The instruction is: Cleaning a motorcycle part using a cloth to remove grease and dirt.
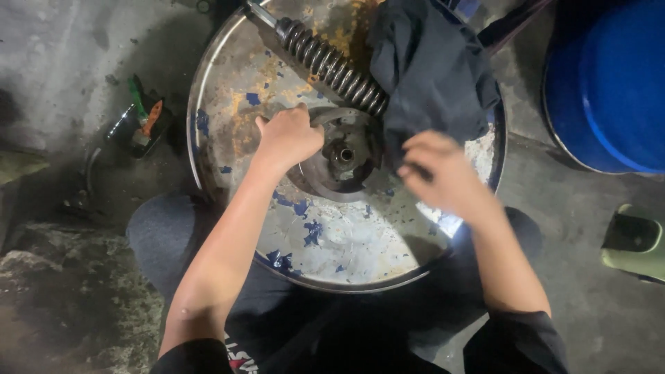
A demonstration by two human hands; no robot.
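A round metal part with a central hub [344, 155] lies on the rusty, paint-chipped top of a steel drum [325, 242]. My left hand [287, 135] grips the part's left rim. My right hand [436, 173] is blurred at the right of the part, closed on the lower edge of a dark cloth [429, 69] that drapes over the drum. A coil-spring shock absorber [325, 61] lies diagonally from the drum's top edge down to the cloth, its lower end hidden under it.
A blue barrel [609, 83] stands at the right. A green sandal [634, 242] lies on the concrete floor at the right edge. Small tools with green and orange handles [144, 114] lie on the floor at the left. My dark-trousered knees flank the drum.
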